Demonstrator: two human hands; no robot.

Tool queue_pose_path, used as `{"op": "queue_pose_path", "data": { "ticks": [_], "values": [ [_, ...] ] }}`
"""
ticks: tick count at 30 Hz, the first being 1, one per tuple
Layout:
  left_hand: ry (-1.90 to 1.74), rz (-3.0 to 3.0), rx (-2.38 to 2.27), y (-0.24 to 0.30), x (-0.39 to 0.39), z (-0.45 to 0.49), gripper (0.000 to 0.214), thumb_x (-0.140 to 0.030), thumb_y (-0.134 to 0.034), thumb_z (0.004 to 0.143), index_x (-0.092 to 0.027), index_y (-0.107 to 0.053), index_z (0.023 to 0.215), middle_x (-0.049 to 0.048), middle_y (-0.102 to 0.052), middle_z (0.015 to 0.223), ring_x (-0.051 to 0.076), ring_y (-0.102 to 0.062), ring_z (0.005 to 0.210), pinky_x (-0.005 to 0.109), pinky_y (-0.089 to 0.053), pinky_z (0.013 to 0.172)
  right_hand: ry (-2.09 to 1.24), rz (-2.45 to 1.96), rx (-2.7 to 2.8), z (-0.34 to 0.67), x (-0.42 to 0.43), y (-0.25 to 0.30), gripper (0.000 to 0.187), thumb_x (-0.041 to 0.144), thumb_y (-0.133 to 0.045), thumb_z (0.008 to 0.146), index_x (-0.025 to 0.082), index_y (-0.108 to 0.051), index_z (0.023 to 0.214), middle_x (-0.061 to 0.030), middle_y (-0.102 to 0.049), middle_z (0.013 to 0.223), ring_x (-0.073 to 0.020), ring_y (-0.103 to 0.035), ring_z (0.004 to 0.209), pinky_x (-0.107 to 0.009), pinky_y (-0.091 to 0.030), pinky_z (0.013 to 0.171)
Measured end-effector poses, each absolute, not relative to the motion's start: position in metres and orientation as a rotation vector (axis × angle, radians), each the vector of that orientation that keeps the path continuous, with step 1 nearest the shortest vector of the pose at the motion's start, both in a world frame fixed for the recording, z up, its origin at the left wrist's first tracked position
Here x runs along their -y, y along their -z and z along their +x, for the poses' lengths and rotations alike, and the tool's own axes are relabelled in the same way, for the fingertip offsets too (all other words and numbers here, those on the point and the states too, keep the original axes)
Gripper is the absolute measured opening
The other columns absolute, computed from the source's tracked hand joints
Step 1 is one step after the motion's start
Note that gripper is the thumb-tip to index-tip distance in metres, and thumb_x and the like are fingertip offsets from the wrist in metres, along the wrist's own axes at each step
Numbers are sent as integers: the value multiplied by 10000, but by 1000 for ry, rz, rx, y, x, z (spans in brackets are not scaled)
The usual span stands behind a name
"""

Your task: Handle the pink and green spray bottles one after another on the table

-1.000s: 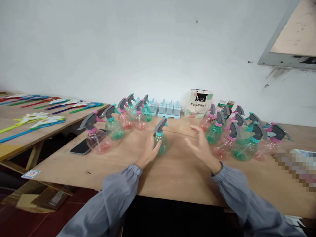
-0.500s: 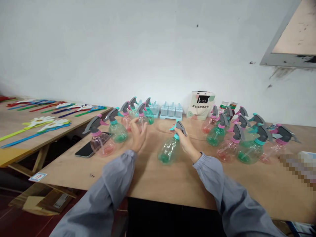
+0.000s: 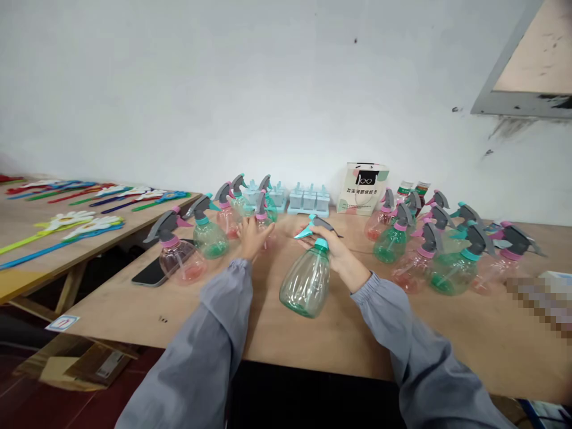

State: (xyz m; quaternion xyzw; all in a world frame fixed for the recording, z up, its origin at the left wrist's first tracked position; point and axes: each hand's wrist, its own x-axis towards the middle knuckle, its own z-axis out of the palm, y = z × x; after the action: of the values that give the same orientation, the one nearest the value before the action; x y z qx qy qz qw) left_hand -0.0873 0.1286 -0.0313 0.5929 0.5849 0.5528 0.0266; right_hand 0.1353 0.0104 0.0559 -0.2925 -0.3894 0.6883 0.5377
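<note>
My right hand (image 3: 337, 253) grips a green spray bottle (image 3: 304, 283) by its neck, just under the grey and teal spray head. The bottle is tilted, and some of its fingers are hidden behind the neck. My left hand (image 3: 252, 237) is closed against a pink spray bottle (image 3: 270, 231) further back, its fingers partly hiding that bottle. Left of this hand stand a green spray bottle (image 3: 210, 238) and a pink spray bottle (image 3: 182, 261), both with grey heads.
Several pink and green spray bottles (image 3: 453, 271) crowd the right side. Behind are light-blue ice-pop molds (image 3: 308, 201) and a paper bag (image 3: 363, 189). A phone (image 3: 152, 273) lies at left. Another table (image 3: 27, 232) holds colourful hand-shaped items.
My left hand has reached forward and closed on the pink bottle, which has shifted slightly right and turned. The green bottle in my right hand has come nearer and tilted, its nozzle now lower.
</note>
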Motion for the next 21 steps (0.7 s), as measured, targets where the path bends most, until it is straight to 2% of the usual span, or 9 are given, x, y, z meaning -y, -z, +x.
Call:
{"op": "queue_pose_path", "data": {
  "ticks": [4, 10, 21],
  "values": [
    [-1767, 1901, -1694, 41, -94, -81, 385, -459, -750, 763, -215, -545, 979, 90, -601, 1021, 322, -602, 1083, 513, -457, 981, -1697, -544, 978, 133, -7, -62, 182, 129, -665, 579, 222, -600, 721, -18, -749, 721, -260, -754, 948, -406, -600, 950],
    [-1636, 2036, -1480, 34, -61, -73, 328, -486, -652, 856, -211, -573, 1016, 84, -679, 970, 267, -662, 938, 417, -514, 858, -1691, -460, 1085, 129, 1, -63, 218, 140, -597, 527, 225, -598, 729, -38, -751, 780, -276, -725, 1008, -442, -575, 982],
    [-1573, 2103, -1455, 26, -43, -75, 298, -485, -585, 893, -211, -602, 1009, 78, -716, 979, 275, -691, 934, 407, -534, 862, -1520, -639, 1238, 130, 11, -70, 134, 216, -540, 459, 224, -553, 592, -63, -705, 689, -319, -722, 911, -416, -602, 783]
  ]
}}
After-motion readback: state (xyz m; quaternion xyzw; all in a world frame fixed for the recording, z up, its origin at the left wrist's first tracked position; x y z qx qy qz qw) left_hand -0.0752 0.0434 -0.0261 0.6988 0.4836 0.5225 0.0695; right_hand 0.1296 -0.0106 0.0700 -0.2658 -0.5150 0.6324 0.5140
